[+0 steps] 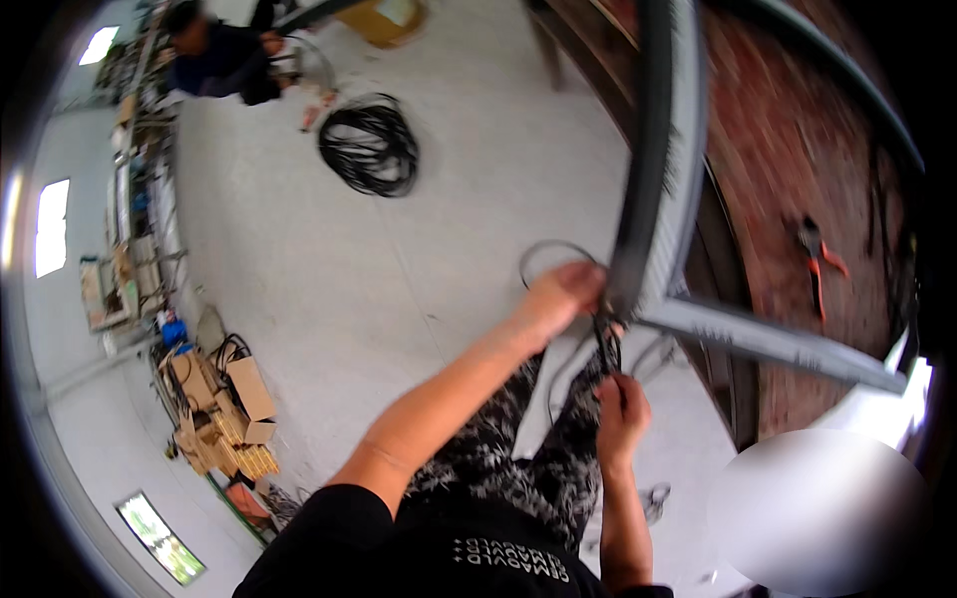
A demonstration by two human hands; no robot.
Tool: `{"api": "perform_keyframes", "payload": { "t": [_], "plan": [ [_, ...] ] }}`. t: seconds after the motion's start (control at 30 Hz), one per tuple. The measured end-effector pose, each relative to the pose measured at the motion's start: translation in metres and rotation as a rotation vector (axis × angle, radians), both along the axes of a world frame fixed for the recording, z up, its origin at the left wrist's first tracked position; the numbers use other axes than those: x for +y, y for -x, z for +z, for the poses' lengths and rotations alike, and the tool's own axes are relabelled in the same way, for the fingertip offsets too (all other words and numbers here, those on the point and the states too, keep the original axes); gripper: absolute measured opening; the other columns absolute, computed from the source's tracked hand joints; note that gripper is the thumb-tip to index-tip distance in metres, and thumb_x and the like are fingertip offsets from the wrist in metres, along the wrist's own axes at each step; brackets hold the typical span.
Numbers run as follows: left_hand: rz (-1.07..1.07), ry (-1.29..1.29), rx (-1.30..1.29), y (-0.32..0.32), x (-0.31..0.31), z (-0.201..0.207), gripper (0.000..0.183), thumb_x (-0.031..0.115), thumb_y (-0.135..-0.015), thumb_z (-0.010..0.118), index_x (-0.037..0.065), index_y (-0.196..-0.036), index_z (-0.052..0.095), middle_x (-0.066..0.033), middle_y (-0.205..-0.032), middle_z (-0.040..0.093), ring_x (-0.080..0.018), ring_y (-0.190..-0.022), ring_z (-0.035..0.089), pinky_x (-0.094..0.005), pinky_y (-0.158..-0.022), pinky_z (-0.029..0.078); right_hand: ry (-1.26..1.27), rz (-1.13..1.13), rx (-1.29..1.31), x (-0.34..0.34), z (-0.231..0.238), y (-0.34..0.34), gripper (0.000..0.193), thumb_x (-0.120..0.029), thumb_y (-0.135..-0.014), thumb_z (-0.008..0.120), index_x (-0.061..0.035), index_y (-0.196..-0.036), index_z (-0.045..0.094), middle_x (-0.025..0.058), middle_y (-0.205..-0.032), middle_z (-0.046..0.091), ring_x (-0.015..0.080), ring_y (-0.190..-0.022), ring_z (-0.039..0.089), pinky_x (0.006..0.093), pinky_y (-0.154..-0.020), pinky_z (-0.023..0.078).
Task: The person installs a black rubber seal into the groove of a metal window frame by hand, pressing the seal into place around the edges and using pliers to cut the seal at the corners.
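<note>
My left hand (573,289) is closed at the lower corner of a grey metal frame (670,199), its fingers bent against thin black cable. From that hand a black cable (546,244) loops out to the left over the floor. Just below the corner, my right hand (623,404) pinches black cable strands (608,344) that run up toward the frame. The fingertips of both hands are small and partly blurred, so the exact grip is hard to see.
A reddish worn tabletop (788,169) at the right carries orange-handled pliers (819,261). A coil of black cable (369,145) lies on the pale floor. Another person (219,60) is at the far left. Opened cardboard boxes (249,389) stand by the left wall.
</note>
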State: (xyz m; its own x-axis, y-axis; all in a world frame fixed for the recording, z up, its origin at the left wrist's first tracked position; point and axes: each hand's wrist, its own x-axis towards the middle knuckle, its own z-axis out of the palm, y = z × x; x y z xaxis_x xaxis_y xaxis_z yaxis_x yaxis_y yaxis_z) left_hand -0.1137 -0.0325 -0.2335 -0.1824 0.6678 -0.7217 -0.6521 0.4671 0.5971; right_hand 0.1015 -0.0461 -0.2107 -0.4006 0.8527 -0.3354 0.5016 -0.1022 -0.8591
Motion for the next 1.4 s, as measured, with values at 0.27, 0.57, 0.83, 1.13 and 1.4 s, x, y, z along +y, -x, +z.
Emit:
{"api": "perform_keyframes", "payload": {
  "t": [0.27, 0.57, 0.83, 1.13, 1.4],
  "plan": [
    [-0.106, -0.007, 0.105, -0.015, 0.015, -0.008, 0.028, 0.02, -0.097, 0.059, -0.005, -0.11, 0.063, -0.0075, -0.096, 0.069, -0.0164, -0.085, 0.068, -0.0287, -0.08, 0.053, 0.703, -0.298, 0.311, -0.007, 0.003, -0.007, 0.022, -0.017, -0.1, 0.056, 0.004, -0.099, 0.064, -0.001, -0.069, 0.057, 0.0026, -0.052, 0.04, 0.0191, -0.047, 0.031],
    [-0.124, 0.095, 0.125, -0.005, 0.03, 0.003, 0.022, 0.021, -0.097, 0.059, 0.0, -0.103, 0.064, -0.0036, -0.088, 0.068, -0.014, -0.081, 0.065, -0.0301, -0.079, 0.053, 0.52, -0.26, 0.201, -0.023, -0.01, 0.002, 0.02, -0.016, -0.098, 0.059, 0.0023, -0.099, 0.066, -0.0017, -0.068, 0.058, 0.0032, -0.054, 0.043, 0.0202, -0.048, 0.034],
    [-0.339, 0.119, 0.513, -0.015, 0.032, -0.013, 0.021, 0.018, -0.096, 0.058, -0.001, -0.102, 0.063, -0.0037, -0.09, 0.067, -0.0121, -0.082, 0.061, -0.029, -0.077, 0.051, 0.629, -0.296, 0.277, -0.025, -0.003, 0.009, 0.022, -0.016, -0.098, 0.059, 0.0054, -0.102, 0.065, 0.0003, -0.068, 0.058, 0.0036, -0.053, 0.042, 0.0202, -0.049, 0.034],
    [-0.284, 0.02, 0.471, -0.022, 0.012, -0.028, 0.024, 0.022, -0.093, 0.062, -0.002, -0.096, 0.063, -0.0021, -0.078, 0.063, -0.0102, -0.067, 0.054, -0.0274, -0.058, 0.044, 0.665, -0.277, 0.273, -0.016, 0.008, 0.01, 0.024, -0.018, -0.101, 0.055, 0.0049, -0.099, 0.062, -0.0006, -0.071, 0.056, 0.0043, -0.055, 0.041, 0.0196, -0.05, 0.032],
    [-0.601, 0.107, 0.66, -0.01, 0.016, -0.004, 0.025, 0.024, -0.091, 0.064, -0.001, -0.088, 0.064, -0.0045, -0.074, 0.062, -0.0105, -0.066, 0.055, -0.0279, -0.056, 0.044, 0.67, -0.293, 0.265, -0.02, -0.003, 0.011, 0.023, -0.017, -0.099, 0.057, 0.005, -0.1, 0.064, 0.0001, -0.069, 0.057, 0.0029, -0.052, 0.04, 0.0197, -0.047, 0.031]
  ]
}}
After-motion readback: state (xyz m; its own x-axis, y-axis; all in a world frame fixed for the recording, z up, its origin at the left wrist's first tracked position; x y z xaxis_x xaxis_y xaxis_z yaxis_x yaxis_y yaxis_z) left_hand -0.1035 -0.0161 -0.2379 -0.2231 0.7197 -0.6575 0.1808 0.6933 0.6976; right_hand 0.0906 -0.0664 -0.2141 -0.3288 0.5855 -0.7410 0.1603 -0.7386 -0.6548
